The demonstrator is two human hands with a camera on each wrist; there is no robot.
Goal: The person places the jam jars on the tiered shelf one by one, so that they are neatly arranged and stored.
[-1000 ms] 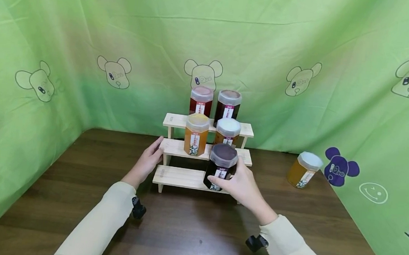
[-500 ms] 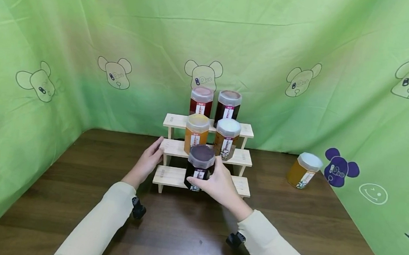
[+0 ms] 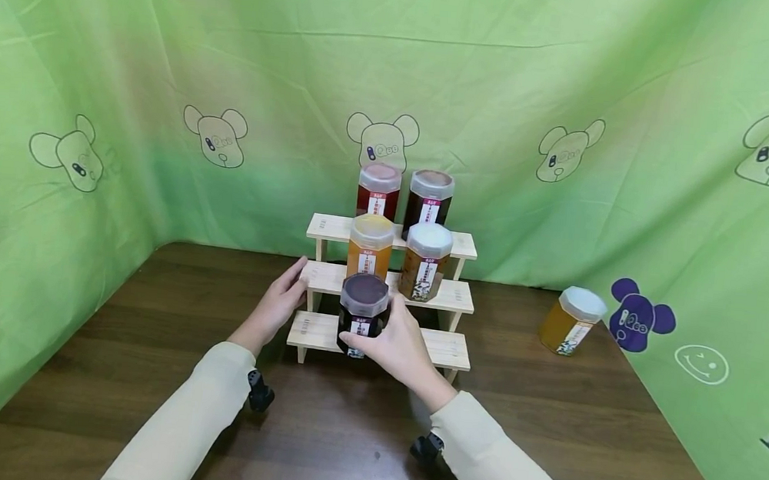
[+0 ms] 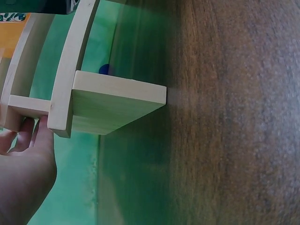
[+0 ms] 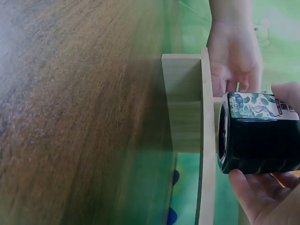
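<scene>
A three-step wooden display stand (image 3: 320, 330) is on the table. My left hand (image 3: 280, 303) holds its left end at the middle step, fingers bent against the wood in the left wrist view. My right hand (image 3: 400, 346) grips a dark jar (image 3: 363, 304) from its right side, thumb across the front label. The jar is upright over the lowest step; the right wrist view shows a narrow gap between its base (image 5: 224, 136) and the board. An orange jar (image 3: 370, 246) and an amber jar (image 3: 427, 263) stand on the middle step. The dark jar partly hides the orange one.
On the top step stand a red jar (image 3: 378, 193) and another dark jar (image 3: 427, 202). A white-lidded yellow jar (image 3: 571, 321) is on the brown table (image 3: 365, 439) at right. Green cloth (image 3: 290, 69) printed with mouse heads hangs behind and at both sides.
My right hand has carried the dark jar leftward along the lowest step, from before the amber jar to before the orange one. My left hand has stayed at the stand's left end.
</scene>
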